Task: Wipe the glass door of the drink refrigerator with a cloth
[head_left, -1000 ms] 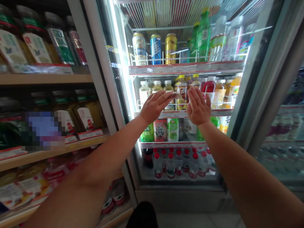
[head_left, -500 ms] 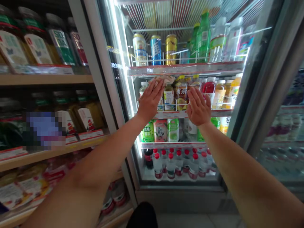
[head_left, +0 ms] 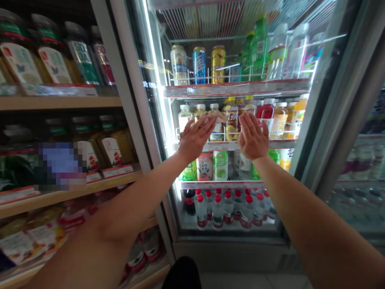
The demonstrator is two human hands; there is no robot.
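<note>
My left hand presses a pale pinkish cloth against the glass door of a lit drinks fridge. Its fingers lie long over the cloth, hiding most of it. To the right, my right hand rests flat on the same pane, fingers straight and holding nothing. Behind the glass, between the two hands, stand iced-tea bottles with yellow caps. A bottle of red drink shows just beside the right hand's fingers.
Cans and green bottles fill the upper fridge shelf; red-capped water bottles stand at the bottom. An open wooden shelf with large bottles is at left. A metal door frame runs along the right. My dark-clad knee is below.
My left hand has slid down and slightly right with the cloth, uncovering bottle tops above it. The right hand stays at about the same spot on the glass.
</note>
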